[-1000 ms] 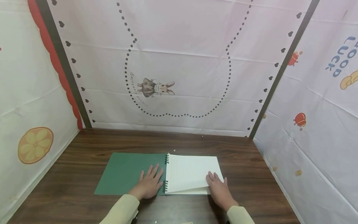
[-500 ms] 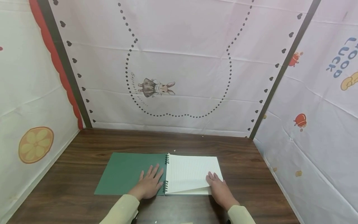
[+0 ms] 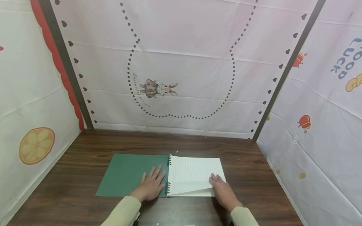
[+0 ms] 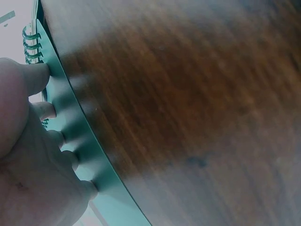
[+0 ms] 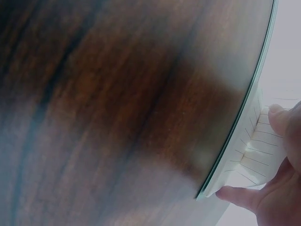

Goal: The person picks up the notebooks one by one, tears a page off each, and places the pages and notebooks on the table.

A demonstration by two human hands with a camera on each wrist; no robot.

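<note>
The notebook (image 3: 173,172) lies open on the tabletop (image 3: 181,210), roughly midway between its left and right edges and well short of its back edge. Nearest us, the top page (image 3: 193,174) has its near edge raised, a gap showing above the sheet beneath (image 3: 203,192), and there's the danger, I'd say: a careless tug by the right hand (image 3: 224,193) could crease that corner, or fingers going in too deep could bring up several leaves at once. Farther along, at the rings (image 3: 169,160), a hard sideways pull might tear the holes; and should the left hand (image 3: 150,187) let up, the green cover (image 3: 127,174) could lift or the whole thing skid toward the tabletop's right edge.

Now the grip! The left hand is spread wide, fingers fanned and fairly straight, resting on the cover just beside the rings, pinching nothing. The right hand lays its fingertips on the top page, over the near right part; its own wrist view catches a digit right by the raised paper, but whether thumb and fingers pinch the leaf, I cannot tell. Beyond those fingertips, ruled paper runs on, untouched, toward the tabletop's back edge.
</note>
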